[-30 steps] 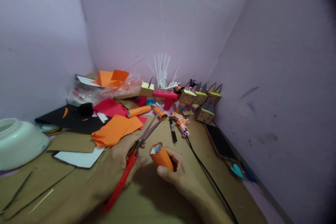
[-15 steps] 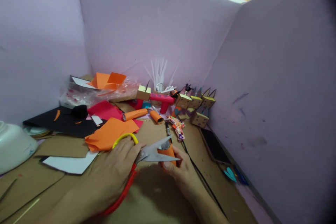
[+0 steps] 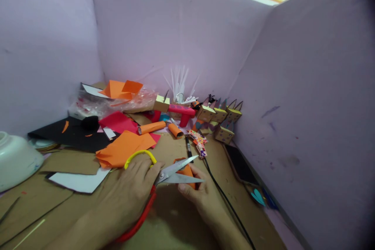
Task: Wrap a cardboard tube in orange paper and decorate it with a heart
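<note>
My left hand [image 3: 137,183] is wrapped round scissors [image 3: 178,178] that have one yellow and one red handle. Their blades stand apart and point right, across the front of an orange paper tube [image 3: 186,172]. That tube is held between the thumb and fingers of my right hand [image 3: 199,187]. Some of its surface is hidden behind the blades and my fingers. Beyond it, a black marker [image 3: 189,146] lies beside a glue gun [image 3: 199,142] covered in a colourful pattern. Two more orange rolls, a longer one [image 3: 151,127] and a shorter one [image 3: 175,130], lie farther back.
Orange sheets [image 3: 125,149], black paper [image 3: 70,134] and a white bowl [image 3: 19,162] are at the left. Several small box heads with ears [image 3: 225,133] stand at the back right, near a phone [image 3: 240,164]. A black cord [image 3: 225,197] runs along the right.
The scissor blades have come slightly closer together. The orange tube has turned in my right hand, and the grey patch at its end no longer shows.
</note>
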`<state>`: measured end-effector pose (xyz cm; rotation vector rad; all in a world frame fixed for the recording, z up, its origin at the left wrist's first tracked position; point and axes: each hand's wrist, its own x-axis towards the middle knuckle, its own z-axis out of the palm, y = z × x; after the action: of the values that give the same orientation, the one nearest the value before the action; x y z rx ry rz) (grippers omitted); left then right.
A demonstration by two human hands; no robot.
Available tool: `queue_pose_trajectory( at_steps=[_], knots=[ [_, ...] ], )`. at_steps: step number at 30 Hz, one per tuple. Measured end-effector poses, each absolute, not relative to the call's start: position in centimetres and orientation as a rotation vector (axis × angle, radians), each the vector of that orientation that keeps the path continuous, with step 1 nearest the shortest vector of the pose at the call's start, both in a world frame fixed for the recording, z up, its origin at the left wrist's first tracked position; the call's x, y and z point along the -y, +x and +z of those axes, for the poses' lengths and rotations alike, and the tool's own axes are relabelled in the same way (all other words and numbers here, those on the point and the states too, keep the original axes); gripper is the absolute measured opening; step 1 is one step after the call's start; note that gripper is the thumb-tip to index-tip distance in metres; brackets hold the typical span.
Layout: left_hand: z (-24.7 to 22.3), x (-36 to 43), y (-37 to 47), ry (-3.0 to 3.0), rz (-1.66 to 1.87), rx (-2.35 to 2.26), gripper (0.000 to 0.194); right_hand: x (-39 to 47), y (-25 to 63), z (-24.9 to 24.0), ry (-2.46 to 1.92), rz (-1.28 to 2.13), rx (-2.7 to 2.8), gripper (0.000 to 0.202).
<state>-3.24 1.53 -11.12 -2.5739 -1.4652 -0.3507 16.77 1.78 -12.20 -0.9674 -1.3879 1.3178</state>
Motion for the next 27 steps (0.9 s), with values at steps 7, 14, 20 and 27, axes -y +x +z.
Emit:
queue_pose_trajectory(
  at_steps=[7,14,20,27],
  knots=[
    [-10.8,-1.6,-3.0,-2.611,-0.313,1.467,0.035,-1.7,16.7,-12.8,-1.03,1.276,1.368,0.038],
    [-10.7,-1.7,-3.2,-2.644,-0.485,1.416,0.023,-1.8,16.6,-12.3,-1.008,1.282,1.377,0.032],
    [-10.1,-1.6,-3.6,-2.776,-0.514,1.433,0.016,-1.8,16.3,-12.1,-1.031,1.242,1.327,0.033],
    [-10.4,-2.0,-4.2,-2.754,-0.754,1.417,0.016,-1.9,16.2,-12.4,-1.086,1.167,1.321,0.037]
  ],
)
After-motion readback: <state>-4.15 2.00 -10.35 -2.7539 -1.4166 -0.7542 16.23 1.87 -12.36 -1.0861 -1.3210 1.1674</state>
